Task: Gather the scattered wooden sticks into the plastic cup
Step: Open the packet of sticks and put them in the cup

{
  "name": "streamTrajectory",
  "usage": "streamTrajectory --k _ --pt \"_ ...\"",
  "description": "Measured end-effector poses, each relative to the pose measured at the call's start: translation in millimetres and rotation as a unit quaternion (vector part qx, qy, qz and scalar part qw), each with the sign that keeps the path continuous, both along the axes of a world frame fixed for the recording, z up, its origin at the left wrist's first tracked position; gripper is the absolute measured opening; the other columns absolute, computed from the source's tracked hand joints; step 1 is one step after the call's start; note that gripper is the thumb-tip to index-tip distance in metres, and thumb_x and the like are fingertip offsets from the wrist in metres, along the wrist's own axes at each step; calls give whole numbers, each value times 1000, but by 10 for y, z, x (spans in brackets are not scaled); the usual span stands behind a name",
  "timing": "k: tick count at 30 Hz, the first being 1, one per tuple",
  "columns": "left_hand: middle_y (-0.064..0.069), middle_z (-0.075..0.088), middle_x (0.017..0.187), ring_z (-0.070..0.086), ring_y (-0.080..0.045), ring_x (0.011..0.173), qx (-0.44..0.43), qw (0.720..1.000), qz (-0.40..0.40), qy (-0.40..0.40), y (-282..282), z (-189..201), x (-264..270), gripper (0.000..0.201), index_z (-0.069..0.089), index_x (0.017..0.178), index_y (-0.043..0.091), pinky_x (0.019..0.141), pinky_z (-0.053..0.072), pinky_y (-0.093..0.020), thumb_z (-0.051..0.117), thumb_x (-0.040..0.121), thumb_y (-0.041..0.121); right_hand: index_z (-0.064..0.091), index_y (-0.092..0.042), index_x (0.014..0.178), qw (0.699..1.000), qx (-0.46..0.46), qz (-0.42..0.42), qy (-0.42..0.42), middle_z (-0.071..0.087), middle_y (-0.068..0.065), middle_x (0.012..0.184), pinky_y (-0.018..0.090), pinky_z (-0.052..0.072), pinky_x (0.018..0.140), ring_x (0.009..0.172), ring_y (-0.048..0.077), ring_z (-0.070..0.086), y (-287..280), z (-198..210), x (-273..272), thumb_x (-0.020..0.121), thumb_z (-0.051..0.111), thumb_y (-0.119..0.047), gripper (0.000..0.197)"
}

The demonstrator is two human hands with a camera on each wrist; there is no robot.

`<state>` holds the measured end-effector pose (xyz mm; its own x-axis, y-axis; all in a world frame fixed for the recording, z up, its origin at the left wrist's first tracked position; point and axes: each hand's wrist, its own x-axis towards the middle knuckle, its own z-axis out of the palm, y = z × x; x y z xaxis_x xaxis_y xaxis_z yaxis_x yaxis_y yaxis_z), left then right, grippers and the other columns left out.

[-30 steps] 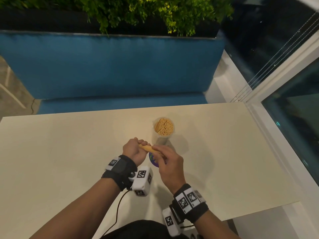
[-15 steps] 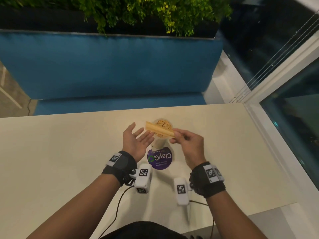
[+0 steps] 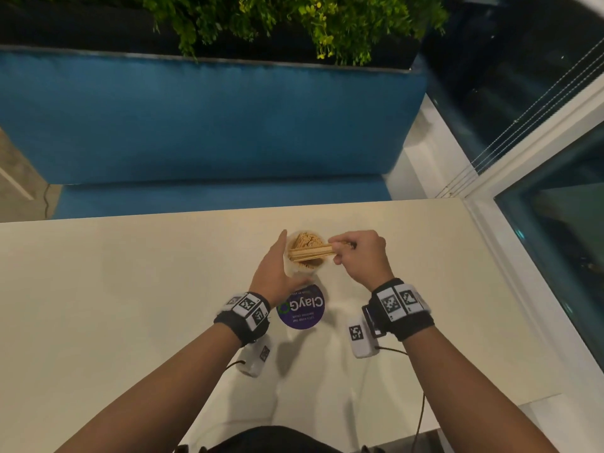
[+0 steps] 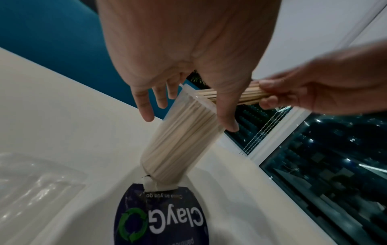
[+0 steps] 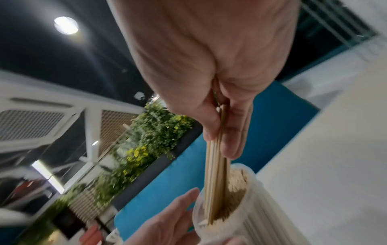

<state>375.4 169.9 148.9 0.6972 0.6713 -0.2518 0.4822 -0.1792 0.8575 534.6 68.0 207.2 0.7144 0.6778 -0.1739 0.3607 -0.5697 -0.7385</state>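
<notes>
1. My right hand (image 3: 358, 256) pinches a bundle of wooden sticks (image 3: 312, 251) between thumb and curled fingers; the free ends point left, over the mouth of the plastic cup (image 4: 182, 140).
2. In the right wrist view the bundle's tips dip into the cup, beside the sticks already packed there.
3. My left hand (image 3: 274, 276) is spread, fingers straight, cupping the cup's left side; whether it touches the wall, cannot tell.
4. The cup stands on the table (image 3: 130, 305), just beyond a round purple sticker (image 3: 302, 310) near my left wrist.
</notes>
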Motion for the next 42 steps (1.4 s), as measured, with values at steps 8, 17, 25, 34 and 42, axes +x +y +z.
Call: streamTrajectory --k 8,17,25,34,42 --pt "1 43 158 44 -18 141 19 999 26 6 49 -208 58 104 29 158 22 117 36 -35 87 75 45 71 -14 119 941 -116 227 -223 64 2 121 29 48 99 110 18 54 515 -121 -138 95 68 -8 25" --pt "0 45 157 48 -18 138 24 999 25 -17 68 -256 42 86 30 158 21 115 42 -41 77 86 28 33 -9 159 951 -15 196 -240 25 3 169 38 14 128 157 15 14 224 -612 -509 107 30 -22 53" --pt "1 43 158 46 -18 141 25 999 22 -22 64 -277 31 79 29 158 22 117 40 -41 71 91 22 14 -15 164 955 -19 184 -231 5 -1 173 36 -2 129 159 11 -3 170 -819 -675 111 22 -29 56" --pt "1 49 154 52 -18 134 12 999 23 -34 61 -244 24 84 30 157 23 112 44 -38 76 87 31 46 -15 153 958 93 102 -253 34 -1 165 41 23 125 154 15 24 132 -709 -741 106 43 -15 47" --pt "0 44 158 46 -18 141 13 999 18 -34 70 -276 12 79 28 159 22 117 39 -36 70 91 22 22 -11 163 951 -54 180 -247 15 3 171 41 3 129 159 12 1 176 -960 -706 111 20 -34 56"
